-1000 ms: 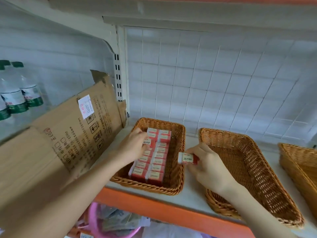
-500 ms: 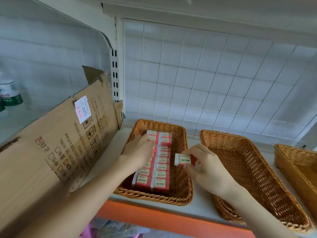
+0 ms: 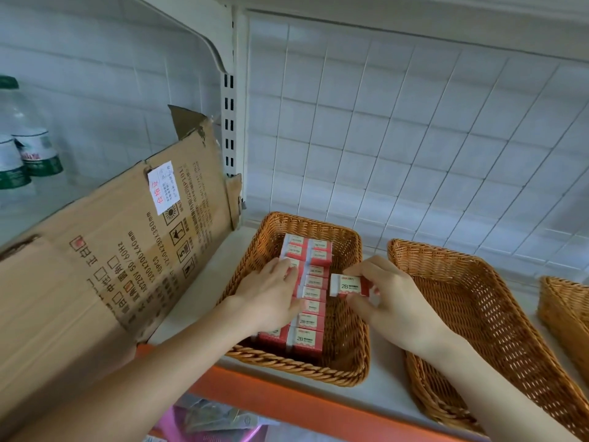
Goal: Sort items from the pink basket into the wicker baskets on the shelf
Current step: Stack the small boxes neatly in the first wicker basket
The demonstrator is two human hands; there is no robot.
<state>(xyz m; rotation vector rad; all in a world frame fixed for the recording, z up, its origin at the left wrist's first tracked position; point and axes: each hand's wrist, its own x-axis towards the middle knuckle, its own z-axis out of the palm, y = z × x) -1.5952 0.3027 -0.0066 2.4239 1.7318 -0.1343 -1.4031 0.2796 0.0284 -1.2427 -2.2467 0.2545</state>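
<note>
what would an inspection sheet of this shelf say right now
surface: white shelf, orange front edge
job's things: boxed erasers in two rows in left wicker basket; middle wicker basket and right wicker basket beside it; pink basket below the shelf
clutter: cardboard box leaning at left; water bottles behind it
hands: left hand rests on the erasers; right hand pinches a 2B eraser over the left basket
cables: nothing seen
surroundings: wire grid back panel, tiled wall
</note>
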